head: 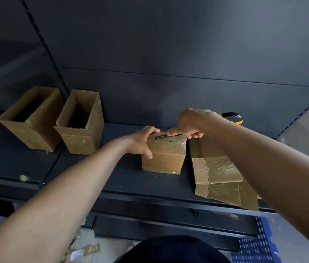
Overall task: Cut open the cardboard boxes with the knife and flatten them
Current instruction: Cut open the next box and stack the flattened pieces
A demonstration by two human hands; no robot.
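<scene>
Now cutting: left hand (142, 142) steadies taped box (164, 156), right hand (189, 123) clasps knife (164, 137) at top seam; next, likely draw blade along tape.

**Dark shelf carrying cardboard boxes**

A dark grey metal shelf (96, 179) is carrying several things. Two open-topped brown cardboard boxes (30, 118) (80, 123) are standing upright side by side toward its left end. A sealed, tape-wrapped brown cardboard box (164, 158) is sitting near the middle. Just beside it on the right, a flattened stack of taped brown cardboard (220, 173) is lying flat, its near edge overhanging the shelf's front lip. A small scrap of crumpled tape (24, 178) is resting near the front left.
</scene>
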